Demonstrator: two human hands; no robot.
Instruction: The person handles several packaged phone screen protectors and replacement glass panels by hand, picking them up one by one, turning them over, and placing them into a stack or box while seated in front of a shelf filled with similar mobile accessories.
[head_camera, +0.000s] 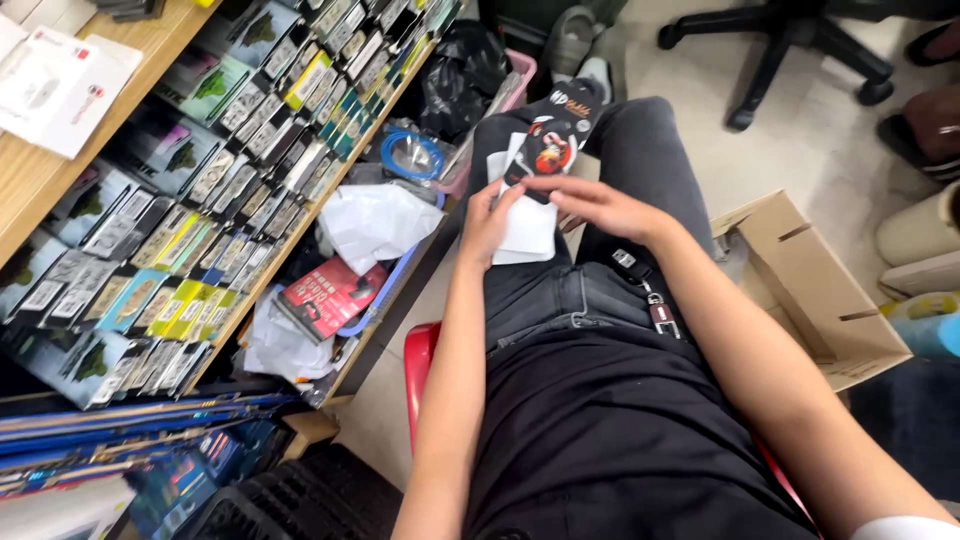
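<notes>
Midway — left hand (487, 222) and right hand (600, 207) both pinch a black printed packet (553, 143) over white sleeves (527, 232) on the lap; shelf stock (250, 120) untouched.

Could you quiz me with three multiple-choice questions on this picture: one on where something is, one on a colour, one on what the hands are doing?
1. Where does the open cardboard box stand?
A. on the shelf
B. on the floor by the person's right arm
C. on the lap

2. What colour is the seat edge?
A. red
B. green
C. white

3. How do the hands stand?
A. both idle
B. both on the black packet
C. one raised overhead

Answers: 1 B, it sits on the floor beside that arm. 2 A, red shows beneath the thigh. 3 B, left hand and right hand meet at the black packet with white sheets.
</notes>
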